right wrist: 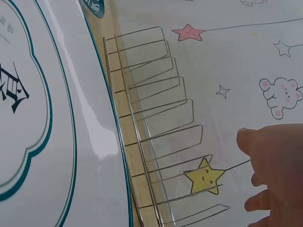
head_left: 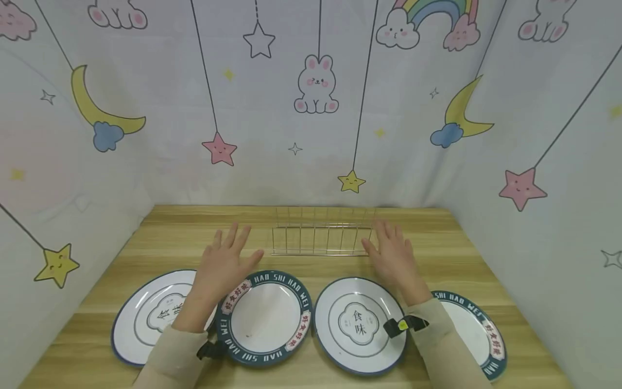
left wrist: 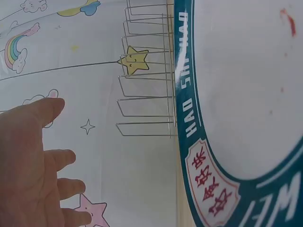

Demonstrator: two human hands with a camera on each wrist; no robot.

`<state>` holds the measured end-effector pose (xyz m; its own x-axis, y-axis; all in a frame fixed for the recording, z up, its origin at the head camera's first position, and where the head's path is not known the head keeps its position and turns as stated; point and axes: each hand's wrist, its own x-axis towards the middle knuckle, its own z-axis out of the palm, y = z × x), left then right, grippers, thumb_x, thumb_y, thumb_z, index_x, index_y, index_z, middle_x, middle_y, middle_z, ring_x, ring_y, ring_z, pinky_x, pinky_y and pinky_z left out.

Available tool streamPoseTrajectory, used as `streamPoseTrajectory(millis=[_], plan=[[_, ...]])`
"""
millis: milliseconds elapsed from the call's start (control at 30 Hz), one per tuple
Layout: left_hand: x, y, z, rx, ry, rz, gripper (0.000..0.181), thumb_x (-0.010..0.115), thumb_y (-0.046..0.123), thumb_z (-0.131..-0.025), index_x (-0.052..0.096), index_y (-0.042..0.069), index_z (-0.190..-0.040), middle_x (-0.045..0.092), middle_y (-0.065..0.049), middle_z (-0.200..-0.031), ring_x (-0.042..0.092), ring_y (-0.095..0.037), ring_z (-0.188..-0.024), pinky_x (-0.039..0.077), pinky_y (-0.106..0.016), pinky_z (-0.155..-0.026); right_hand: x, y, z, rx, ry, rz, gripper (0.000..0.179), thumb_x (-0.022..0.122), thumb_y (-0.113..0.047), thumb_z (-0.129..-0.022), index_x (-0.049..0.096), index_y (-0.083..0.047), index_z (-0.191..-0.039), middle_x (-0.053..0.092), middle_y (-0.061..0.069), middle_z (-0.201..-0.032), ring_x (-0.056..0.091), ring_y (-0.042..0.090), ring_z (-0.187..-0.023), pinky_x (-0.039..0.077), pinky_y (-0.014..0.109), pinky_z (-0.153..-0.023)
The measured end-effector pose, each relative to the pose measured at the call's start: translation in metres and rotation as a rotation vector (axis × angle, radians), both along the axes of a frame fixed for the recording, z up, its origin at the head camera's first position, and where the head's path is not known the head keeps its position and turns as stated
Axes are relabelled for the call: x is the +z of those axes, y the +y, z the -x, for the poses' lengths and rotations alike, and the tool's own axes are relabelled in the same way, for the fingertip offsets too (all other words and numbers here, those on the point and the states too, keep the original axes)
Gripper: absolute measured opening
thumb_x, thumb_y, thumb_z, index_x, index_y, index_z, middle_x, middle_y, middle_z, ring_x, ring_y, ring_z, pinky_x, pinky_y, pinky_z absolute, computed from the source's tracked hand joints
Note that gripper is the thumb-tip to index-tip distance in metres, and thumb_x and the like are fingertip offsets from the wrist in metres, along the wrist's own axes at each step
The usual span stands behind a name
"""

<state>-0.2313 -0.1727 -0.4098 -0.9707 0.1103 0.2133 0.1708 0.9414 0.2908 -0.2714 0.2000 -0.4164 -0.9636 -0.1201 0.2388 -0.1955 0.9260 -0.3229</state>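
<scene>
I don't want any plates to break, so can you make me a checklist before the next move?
1. Rack has no plates in it: ok.
2. Left grip free: ok, holding nothing.
3. Right grip free: ok, holding nothing.
4. Far-left plate and far-right plate uncovered: not ok, an arm blocks part of each in the head view.
5. Middle-left plate clean: not ok, a reddish mark shows.
6. Rack steady: cannot tell.

Four plates (head_left: pixel 270 324) obstruct the desk (head_left: pixel 180 232) towards its front edge. The rack (head_left: pixel 322 250) blocks the back edge's middle, with passing room towards either back corner.
</scene>
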Motion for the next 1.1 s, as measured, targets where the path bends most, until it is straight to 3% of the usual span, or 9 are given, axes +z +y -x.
streamPoseTrajectory(millis=[267,600,833,1100], plan=[[-0.004,-0.022,-0.005,0.034,-0.05,-0.023,0.081,0.027,0.07,-0.084,0.011,0.022,-0.147,0.006,-0.014,-0.15,0.005,-0.048,-0.13,0.011,-0.069,-0.096,-0.005,0.011,0.017,-0.025,0.009,0.031,0.076,0.034,-0.054,-0.093,0.017,0.001,-0.143,0.019,0.023,-0.145,0.014,0.043,-0.131,0.017,0.06,-0.102],[-0.003,-0.055,-0.021,0.085,-0.11,-0.055,0.084,0.026,0.071,-0.083,0.006,0.02,-0.147,0.004,-0.017,-0.149,0.004,-0.053,-0.127,0.011,-0.075,-0.088,-0.017,0.02,0.032,-0.017,-0.052,0.197,0.07,0.037,-0.047,-0.094,0.017,-0.001,-0.143,0.021,0.02,-0.145,0.021,0.037,-0.131,0.019,0.05,-0.106],[-0.005,-0.072,-0.031,0.077,-0.132,-0.087,0.088,0.028,0.072,-0.083,0.005,0.017,-0.147,0.009,-0.021,-0.148,0.01,-0.053,-0.126,0.014,-0.073,-0.09,-0.022,0.026,0.039,-0.022,-0.075,0.38,0.058,0.04,-0.042,-0.095,0.035,-0.002,-0.137,0.045,0.02,-0.131,0.04,0.036,-0.12,0.034,0.05,-0.098],[-0.008,-0.094,-0.04,0.082,-0.112,-0.127,0.083,0.032,0.065,-0.087,0.011,0.011,-0.146,0.018,-0.026,-0.144,0.021,-0.05,-0.125,0.02,-0.069,-0.092,-0.023,0.029,0.04,-0.012,-0.04,0.485,0.044,0.046,-0.03,-0.096,0.048,-0.002,-0.129,0.054,0.019,-0.12,0.051,0.033,-0.109,0.043,0.046,-0.091]])
